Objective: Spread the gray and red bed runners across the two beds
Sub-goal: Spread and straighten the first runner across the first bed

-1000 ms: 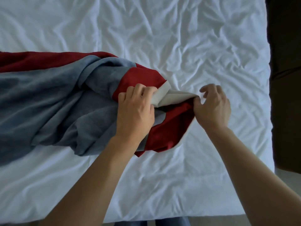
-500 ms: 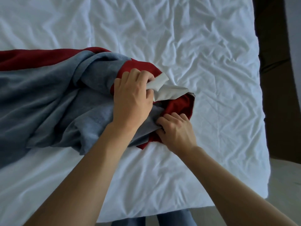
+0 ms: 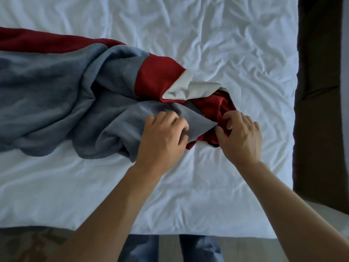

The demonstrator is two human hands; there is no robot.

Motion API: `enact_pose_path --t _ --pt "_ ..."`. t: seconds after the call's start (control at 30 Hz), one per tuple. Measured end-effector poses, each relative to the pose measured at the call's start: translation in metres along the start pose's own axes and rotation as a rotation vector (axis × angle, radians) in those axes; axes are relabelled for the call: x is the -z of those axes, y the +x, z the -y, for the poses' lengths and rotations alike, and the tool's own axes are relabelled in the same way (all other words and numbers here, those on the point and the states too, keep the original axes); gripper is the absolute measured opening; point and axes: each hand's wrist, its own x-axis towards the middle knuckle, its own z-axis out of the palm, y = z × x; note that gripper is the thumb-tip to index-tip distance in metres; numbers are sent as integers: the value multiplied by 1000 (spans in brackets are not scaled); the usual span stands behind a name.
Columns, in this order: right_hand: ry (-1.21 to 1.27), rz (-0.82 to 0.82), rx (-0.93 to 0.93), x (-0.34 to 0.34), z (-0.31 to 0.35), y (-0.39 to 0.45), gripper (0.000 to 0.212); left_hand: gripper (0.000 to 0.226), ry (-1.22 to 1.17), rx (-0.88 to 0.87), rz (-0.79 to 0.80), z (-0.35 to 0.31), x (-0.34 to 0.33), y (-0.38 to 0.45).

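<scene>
The runner (image 3: 66,103), gray with red bands and a pale lining, lies bunched across the white bed (image 3: 236,44), reaching in from the left and ending near the middle. The left hand (image 3: 162,137) pinches a gray fold at its near edge. Just beside it, the right hand (image 3: 240,135) curls its fingers into the red end of the runner.

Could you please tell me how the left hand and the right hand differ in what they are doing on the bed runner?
The left hand grips the gray fabric; the right hand pinches the red fabric. The left hand's fingers curl tightly; the right hand's fingers are looser, partly spread. Both rest on the bunched end of the bed runner, over the white sheet.
</scene>
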Motion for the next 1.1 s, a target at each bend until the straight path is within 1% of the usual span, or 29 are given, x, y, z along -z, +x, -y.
enact_pose_path --t 0.07,0.1,0.13,0.17,0.2,0.23,0.3,0.37,0.47,0.57,0.63,0.73,0.8,0.9,1.0,1.03,1.1 --pt "47 -1 -88 0 -10 -6 33 35 100 34 100 -12 -10 -4" --pt "74 -5 -162 0 -17 -8 39 42 151 55 131 -14 -15 -4" --pt "101 8 -263 0 -24 -8 47 43 184 75 140 -15 -18 -3" --pt "127 43 -369 -1 -29 -6 54 36 194 95 134 -16 -21 -2" --pt "144 98 -444 -3 -33 -4 55 25 171 116 120 -17 -22 -1" --pt "142 162 -449 -6 -35 -2 48 16 125 143 97 -19 -23 1" --pt "114 229 -338 -11 -35 2 35 13 17 205 71 -27 -24 7" --pt "100 200 -300 -9 -40 9 32 11 -42 219 66 -39 -23 11" --pt "83 133 -325 -1 -58 21 28 10 -79 188 93 -52 -22 14" --pt "78 115 -254 5 -63 23 22 8 -52 174 97 -62 -24 18" --pt "98 102 -247 8 -60 21 20 14 -22 146 87 -72 -29 24" --pt "96 129 -244 6 -59 14 20 23 20 39 71 -90 -42 34" --pt "76 124 -231 6 -67 12 17 25 53 -39 113 -100 -54 37" --pt "71 72 -334 13 -88 15 12 21 130 -98 195 -109 -73 38" --pt "73 55 -364 20 -102 15 13 16 157 -122 239 -115 -87 41" --pt "91 48 -374 21 -103 12 18 15 135 -122 234 -118 -89 45" --pt "182 45 -451 24 -101 2 33 7 65 -92 176 -125 -89 56"
